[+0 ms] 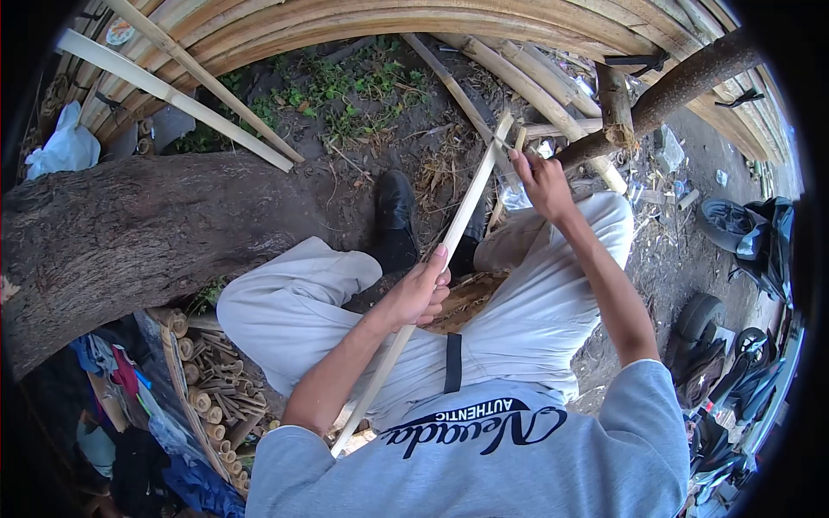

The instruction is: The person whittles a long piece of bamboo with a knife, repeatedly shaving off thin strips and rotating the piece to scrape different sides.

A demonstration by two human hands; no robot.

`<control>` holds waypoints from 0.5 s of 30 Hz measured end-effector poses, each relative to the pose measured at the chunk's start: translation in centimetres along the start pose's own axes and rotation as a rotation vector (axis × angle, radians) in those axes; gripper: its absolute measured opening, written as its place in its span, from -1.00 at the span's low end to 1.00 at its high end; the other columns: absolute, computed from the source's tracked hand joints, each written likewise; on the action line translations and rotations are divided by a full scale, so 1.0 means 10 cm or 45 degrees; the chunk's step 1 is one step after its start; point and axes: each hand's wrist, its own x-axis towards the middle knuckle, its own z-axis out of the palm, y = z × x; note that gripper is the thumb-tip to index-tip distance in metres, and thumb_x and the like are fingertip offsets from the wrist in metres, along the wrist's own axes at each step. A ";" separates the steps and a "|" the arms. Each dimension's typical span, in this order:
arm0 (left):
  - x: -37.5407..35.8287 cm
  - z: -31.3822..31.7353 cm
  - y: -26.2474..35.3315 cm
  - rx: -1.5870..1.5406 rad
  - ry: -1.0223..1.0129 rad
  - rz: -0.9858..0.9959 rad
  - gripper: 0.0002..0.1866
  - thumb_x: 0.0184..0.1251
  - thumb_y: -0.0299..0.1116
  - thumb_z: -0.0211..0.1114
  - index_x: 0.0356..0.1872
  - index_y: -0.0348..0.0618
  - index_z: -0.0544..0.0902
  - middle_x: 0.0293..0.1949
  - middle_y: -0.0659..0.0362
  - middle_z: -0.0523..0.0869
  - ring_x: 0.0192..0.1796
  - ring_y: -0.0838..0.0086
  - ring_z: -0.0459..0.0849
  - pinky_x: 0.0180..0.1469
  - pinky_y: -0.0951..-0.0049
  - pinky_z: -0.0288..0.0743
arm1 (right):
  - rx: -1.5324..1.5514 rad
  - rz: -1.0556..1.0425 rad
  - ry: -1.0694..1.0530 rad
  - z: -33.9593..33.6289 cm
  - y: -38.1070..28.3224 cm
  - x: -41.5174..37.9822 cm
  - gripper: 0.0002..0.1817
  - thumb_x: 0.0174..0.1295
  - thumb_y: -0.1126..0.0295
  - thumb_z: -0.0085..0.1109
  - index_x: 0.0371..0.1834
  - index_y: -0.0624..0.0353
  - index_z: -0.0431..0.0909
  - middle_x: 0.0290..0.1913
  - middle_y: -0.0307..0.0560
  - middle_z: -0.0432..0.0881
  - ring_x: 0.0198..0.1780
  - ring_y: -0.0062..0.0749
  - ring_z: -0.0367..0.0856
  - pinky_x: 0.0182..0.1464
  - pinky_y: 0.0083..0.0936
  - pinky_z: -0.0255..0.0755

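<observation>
- The long, pale, flat bamboo strip [449,237] runs from about 7 o'clock near the person's grey sweatshirt up to 1 o'clock, slanting across the lap of the light grey trousers.
- The left hand [420,292] is clenched around the strip at its middle, thumb laid along the upper face.
- The right hand [542,183], at 1 o'clock from the left, is closed on the wooden handle of a small knife [516,148] whose blade meets the strip close to its far end.
- By my judgement the shaving is partway: the strip already looks thin and even in width, while the blade sits at the far tip, so the trimming there seems unfinished. Fine surface detail is too small to tell.
- Thick whole bamboo poles [345,26] curve across 12 o'clock; they look uncut.
- No true container shows. At 8 o'clock a bundle of short cut bamboo tubes [211,393] lies stacked beside coloured cloth.
- A white plastic bag [65,147] sits at 10 o'clock; its contents are hidden.
</observation>
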 end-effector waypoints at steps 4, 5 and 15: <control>0.00 -0.05 0.08 -0.029 0.093 0.080 -0.37 0.51 0.43 -0.29 -0.43 0.07 0.24 -0.67 0.49 0.06 -0.73 0.77 -0.06 -0.73 0.62 -0.14 | 0.073 -0.223 -0.222 0.00 -0.63 -0.50 -0.48 0.48 -0.05 0.04 -0.42 0.18 0.62 -0.63 0.18 0.56 -0.51 0.18 0.60 -0.40 -0.04 0.48; -0.02 -0.06 0.10 -0.061 0.086 0.086 -0.37 0.51 0.43 -0.28 -0.43 0.06 0.24 -0.66 0.48 0.07 -0.73 0.77 -0.05 -0.72 0.61 -0.15 | 0.078 -0.213 -0.218 -0.02 -0.75 -0.58 -0.48 0.48 -0.05 0.04 -0.42 0.18 0.62 -0.63 0.18 0.56 -0.51 0.18 0.60 -0.40 -0.04 0.48; -0.25 0.01 0.14 -0.042 -0.004 0.213 -0.39 0.55 0.38 -0.32 -0.41 0.04 0.23 -0.65 0.46 0.07 -0.71 0.75 -0.04 -0.69 0.61 -0.13 | 0.026 -0.555 -0.328 -0.35 -1.09 -0.63 -0.49 0.39 -0.10 0.14 -0.45 0.15 0.61 -0.64 0.03 0.59 -0.59 0.00 0.60 -0.52 -0.18 0.44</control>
